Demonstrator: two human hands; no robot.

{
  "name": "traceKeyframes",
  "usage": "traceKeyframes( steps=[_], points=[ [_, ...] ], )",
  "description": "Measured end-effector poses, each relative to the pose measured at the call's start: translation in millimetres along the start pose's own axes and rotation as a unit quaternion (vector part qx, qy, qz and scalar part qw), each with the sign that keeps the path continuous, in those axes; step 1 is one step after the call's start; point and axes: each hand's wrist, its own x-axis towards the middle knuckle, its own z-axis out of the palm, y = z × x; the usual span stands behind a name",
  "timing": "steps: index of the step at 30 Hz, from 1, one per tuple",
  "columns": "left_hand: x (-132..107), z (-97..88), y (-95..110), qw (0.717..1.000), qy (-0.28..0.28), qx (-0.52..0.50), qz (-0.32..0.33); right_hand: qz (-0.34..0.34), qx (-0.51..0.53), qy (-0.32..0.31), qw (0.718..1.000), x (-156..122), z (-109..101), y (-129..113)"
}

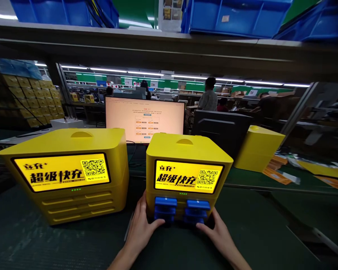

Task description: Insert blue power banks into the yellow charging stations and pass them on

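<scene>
A yellow charging station [186, 157] with a lit screen stands on the dark green bench in front of me. Blue power banks [165, 207] [197, 210] stick out of its lower slots. My left hand [142, 225] grips the station's lower left corner, thumb resting under the left power banks. My right hand [216, 230] holds the lower right corner, thumb by the right power banks. A second, wider yellow station [73, 165] with bare slots stands to the left.
A lit monitor [144, 118] stands behind the stations. A third yellow station [256, 148] sits at right beside orange packets [276, 170]. Blue bins [236, 15] rest on the shelf overhead. People work at far benches. Stacked cartons [33, 99] are at left.
</scene>
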Motion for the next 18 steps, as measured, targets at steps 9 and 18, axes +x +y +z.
traceKeyframes(
  steps=[9,18],
  points=[
    [3,-1.3,12,0.997,0.015,-0.076,-0.027,0.031,0.044,0.062,0.997,-3,10,-18],
    [18,0.5,29,0.969,0.095,-0.220,-0.060,0.027,0.157,0.113,0.981,6,16,-58]
  ],
)
